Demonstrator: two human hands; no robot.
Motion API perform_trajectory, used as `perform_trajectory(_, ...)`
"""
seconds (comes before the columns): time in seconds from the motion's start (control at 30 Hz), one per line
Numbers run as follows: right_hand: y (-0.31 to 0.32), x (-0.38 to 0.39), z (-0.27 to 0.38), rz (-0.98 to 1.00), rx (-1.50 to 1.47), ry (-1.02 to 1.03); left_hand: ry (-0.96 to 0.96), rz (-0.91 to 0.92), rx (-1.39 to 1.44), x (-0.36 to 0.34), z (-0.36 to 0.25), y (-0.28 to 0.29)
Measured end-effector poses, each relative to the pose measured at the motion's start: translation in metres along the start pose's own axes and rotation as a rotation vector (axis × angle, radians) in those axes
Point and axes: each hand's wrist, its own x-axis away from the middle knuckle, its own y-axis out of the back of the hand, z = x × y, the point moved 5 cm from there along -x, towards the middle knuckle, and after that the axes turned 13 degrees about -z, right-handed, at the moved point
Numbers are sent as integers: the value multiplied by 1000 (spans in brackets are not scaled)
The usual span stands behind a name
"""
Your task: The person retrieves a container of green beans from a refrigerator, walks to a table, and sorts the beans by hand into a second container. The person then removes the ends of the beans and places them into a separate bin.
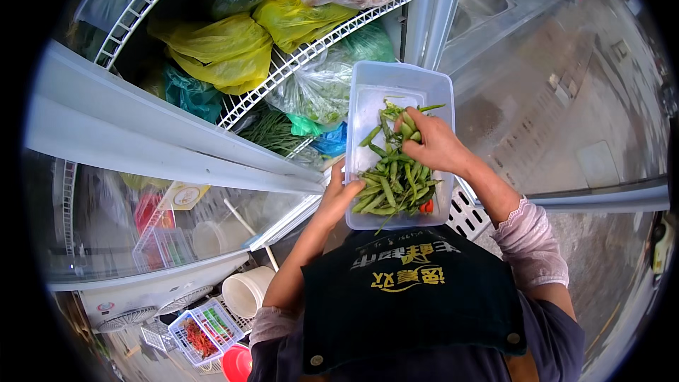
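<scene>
A clear plastic bin (359, 92) sits in front of my body, with a heap of green pea pods (382, 187) in its nearer half. Something small and red (426, 206) shows at the heap's right edge. My left hand (339, 194) grips the bin's left wall, thumb over the rim. Inside the bin, my right hand (428, 143) is closed around a few of the pods, above the far part of the heap. Some of its fingertips are hidden by the pods.
At the left, an open fridge has white wire shelves (283, 67) with yellow bags (219, 46), clear bags of produce (322, 88) and long green stalks (269, 131). Glass doors (523, 113) flank me. Low at left stand a white bucket (247, 290) and a basket of red peppers (201, 339).
</scene>
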Motion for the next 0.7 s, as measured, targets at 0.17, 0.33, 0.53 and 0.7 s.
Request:
perform_trajectory(0.17,-59,50,3,344,538,67,3,-21,19,-1,-9,-5)
perform_trajectory(0.33,-24,13,-11,-76,564,134,28,1,-7,-3,0,1)
perform_trajectory(0.53,-13,22,23,-29,364,472,1,2,29,-4,1,-1)
perform_trajectory(0.7,-73,62,18,87,553,756,22,29,3,-4,-2,-4)
